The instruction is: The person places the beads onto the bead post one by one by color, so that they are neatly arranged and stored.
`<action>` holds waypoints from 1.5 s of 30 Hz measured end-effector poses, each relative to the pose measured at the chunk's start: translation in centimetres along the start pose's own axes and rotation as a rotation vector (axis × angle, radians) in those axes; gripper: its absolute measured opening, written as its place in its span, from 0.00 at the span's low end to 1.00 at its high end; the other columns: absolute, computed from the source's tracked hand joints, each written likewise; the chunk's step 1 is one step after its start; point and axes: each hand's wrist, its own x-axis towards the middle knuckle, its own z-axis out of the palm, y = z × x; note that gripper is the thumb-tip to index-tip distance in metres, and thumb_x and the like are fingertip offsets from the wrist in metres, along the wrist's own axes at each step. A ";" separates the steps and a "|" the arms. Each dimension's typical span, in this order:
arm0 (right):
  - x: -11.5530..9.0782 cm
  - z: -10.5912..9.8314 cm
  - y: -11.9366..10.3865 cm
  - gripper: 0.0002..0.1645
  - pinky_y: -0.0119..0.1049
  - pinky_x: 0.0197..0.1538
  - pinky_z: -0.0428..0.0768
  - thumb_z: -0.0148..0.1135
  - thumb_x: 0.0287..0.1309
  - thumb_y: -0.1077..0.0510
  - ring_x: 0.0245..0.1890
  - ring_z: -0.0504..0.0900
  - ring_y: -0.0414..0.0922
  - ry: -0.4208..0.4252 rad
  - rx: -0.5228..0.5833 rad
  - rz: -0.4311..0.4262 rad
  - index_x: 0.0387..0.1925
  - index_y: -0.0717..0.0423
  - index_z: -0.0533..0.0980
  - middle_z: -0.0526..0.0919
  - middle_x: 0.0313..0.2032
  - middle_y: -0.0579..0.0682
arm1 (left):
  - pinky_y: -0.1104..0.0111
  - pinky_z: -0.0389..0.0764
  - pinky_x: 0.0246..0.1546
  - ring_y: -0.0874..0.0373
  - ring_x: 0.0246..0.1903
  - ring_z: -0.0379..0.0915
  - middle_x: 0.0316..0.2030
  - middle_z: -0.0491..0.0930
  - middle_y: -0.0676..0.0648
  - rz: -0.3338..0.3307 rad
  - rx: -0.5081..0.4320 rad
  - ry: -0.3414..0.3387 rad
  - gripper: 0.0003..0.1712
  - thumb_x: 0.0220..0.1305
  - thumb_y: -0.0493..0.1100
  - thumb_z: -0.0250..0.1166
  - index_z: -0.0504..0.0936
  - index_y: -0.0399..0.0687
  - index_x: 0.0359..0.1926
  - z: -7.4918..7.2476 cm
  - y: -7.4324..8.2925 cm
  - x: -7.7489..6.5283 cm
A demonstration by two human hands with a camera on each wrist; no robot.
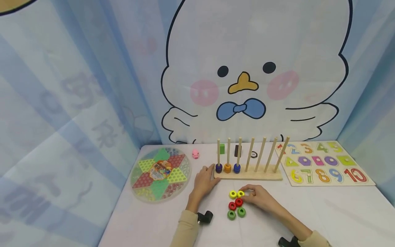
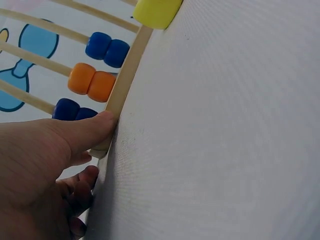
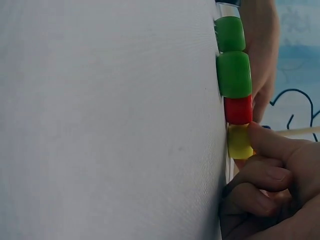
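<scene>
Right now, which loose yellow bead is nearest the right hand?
The rightmost yellow bead in the head view: the right hand pinches it, while the other yellow bead lies to its left, farther away.

Pegs [image 1: 260, 154]: barring rear
Loose beads [image 1: 237, 204]: central cluster
Right hand [image 1: 260, 197]: blocking cluster's right
Worktop [image 1: 342, 212]: open before number board [image 1: 322, 167]

Board [image 1: 314, 168] numbered 1–10, curtain lettering [image 1: 79, 91] unclear
</scene>
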 end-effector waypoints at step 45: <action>1.8 1.8 -3.2 0.16 0.30 0.18 0.59 0.71 0.49 0.52 0.13 0.64 0.37 0.029 -0.143 0.004 0.38 0.56 0.81 0.69 0.12 0.42 | 0.69 0.66 0.30 0.60 0.31 0.64 0.38 0.72 0.49 -0.002 0.028 -0.007 0.39 0.58 0.60 0.65 0.67 0.50 0.67 0.0 -0.1 0.3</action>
